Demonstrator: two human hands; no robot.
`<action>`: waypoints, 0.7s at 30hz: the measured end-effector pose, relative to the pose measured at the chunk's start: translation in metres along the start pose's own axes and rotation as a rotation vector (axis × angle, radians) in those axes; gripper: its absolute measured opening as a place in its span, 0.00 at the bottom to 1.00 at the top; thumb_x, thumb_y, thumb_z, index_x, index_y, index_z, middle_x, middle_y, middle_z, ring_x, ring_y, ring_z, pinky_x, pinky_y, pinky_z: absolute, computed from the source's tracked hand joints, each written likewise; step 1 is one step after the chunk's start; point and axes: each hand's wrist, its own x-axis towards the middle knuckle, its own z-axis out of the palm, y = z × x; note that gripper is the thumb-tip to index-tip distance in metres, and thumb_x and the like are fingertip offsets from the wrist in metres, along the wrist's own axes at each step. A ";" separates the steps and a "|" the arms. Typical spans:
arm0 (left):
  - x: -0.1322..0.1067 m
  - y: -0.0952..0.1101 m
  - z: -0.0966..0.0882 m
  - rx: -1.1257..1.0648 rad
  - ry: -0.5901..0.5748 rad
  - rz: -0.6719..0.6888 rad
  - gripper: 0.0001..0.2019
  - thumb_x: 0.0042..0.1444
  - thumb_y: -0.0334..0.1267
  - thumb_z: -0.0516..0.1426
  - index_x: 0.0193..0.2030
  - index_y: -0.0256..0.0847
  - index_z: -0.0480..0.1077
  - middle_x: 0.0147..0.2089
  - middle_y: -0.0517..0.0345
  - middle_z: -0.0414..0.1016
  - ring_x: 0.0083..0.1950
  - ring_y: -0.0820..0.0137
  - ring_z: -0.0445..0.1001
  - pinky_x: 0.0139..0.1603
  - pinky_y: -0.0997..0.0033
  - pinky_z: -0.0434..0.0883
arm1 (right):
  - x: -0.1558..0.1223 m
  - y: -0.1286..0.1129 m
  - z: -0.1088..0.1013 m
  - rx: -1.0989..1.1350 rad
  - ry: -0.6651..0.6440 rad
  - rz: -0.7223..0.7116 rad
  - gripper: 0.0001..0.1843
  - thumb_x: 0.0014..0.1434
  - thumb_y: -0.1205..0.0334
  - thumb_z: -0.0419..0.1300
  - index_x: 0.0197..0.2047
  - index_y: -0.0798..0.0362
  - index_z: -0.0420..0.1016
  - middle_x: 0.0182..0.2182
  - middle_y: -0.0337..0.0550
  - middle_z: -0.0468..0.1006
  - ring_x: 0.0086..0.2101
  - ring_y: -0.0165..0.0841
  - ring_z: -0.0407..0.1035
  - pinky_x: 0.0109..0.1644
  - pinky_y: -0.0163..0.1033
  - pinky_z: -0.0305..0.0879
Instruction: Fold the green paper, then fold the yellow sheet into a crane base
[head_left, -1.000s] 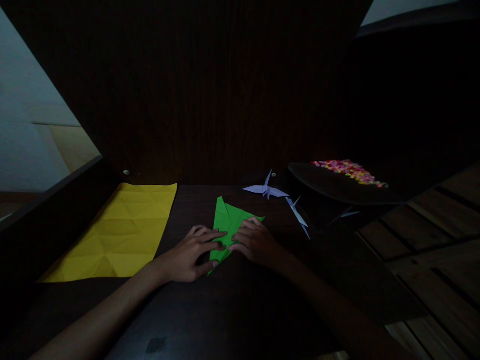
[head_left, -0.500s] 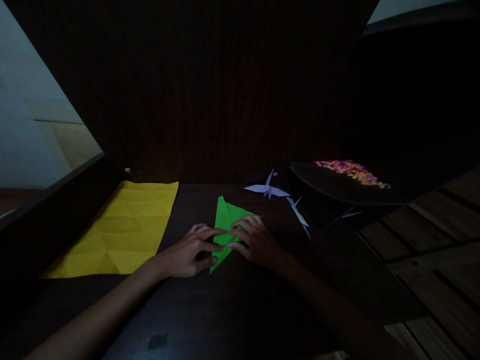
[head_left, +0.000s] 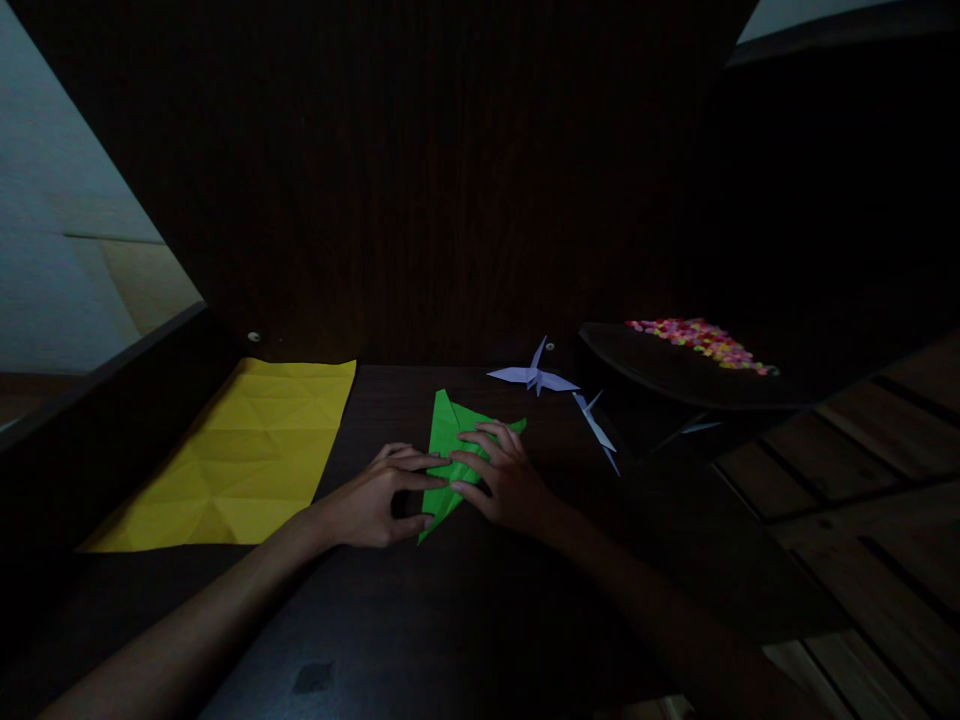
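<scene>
A folded sheet of green paper (head_left: pixel 448 430), roughly triangular, lies on the dark wooden tabletop (head_left: pixel 420 620). My left hand (head_left: pixel 382 500) rests on its left side, fingers stretched out and pressing the paper down, thumb near its lower corner. From the right, my right hand (head_left: pixel 501 478) lies over the paper with its fingers spread. The fingertips of both hands nearly meet at the middle of the sheet. Part of the green paper is hidden under my right hand.
A creased yellow sheet (head_left: pixel 262 450) lies to the left. Behind on the right are a lavender paper crane (head_left: pixel 534 378) and a pale blue folded paper bird (head_left: pixel 598 428). Farther right, a dark shelf (head_left: pixel 637 365) bears a pile of small pink, red and yellow pieces (head_left: pixel 705 340).
My right hand's fingers have shifted slightly to the left and spread a little more over the green paper. My left hand stays almost where it was.
</scene>
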 end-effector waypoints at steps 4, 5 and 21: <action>-0.001 -0.001 0.002 -0.068 0.040 -0.048 0.28 0.50 0.35 0.65 0.59 0.44 0.69 0.62 0.49 0.73 0.63 0.56 0.68 0.66 0.50 0.58 | -0.001 0.001 0.002 -0.001 -0.004 0.018 0.19 0.62 0.52 0.63 0.53 0.52 0.76 0.55 0.51 0.74 0.59 0.49 0.59 0.65 0.63 0.53; 0.000 -0.001 0.001 -0.066 0.026 -0.043 0.26 0.50 0.35 0.64 0.58 0.44 0.70 0.63 0.50 0.72 0.64 0.56 0.68 0.67 0.49 0.57 | -0.002 0.001 0.002 -0.005 -0.006 0.024 0.19 0.62 0.52 0.63 0.53 0.52 0.76 0.55 0.51 0.74 0.59 0.49 0.59 0.65 0.63 0.53; 0.000 0.002 -0.004 -0.008 -0.049 -0.030 0.24 0.53 0.29 0.60 0.56 0.51 0.75 0.68 0.54 0.67 0.68 0.54 0.64 0.68 0.39 0.53 | -0.002 0.000 0.003 -0.034 0.019 0.042 0.19 0.59 0.50 0.66 0.50 0.50 0.80 0.54 0.48 0.77 0.56 0.49 0.64 0.66 0.65 0.52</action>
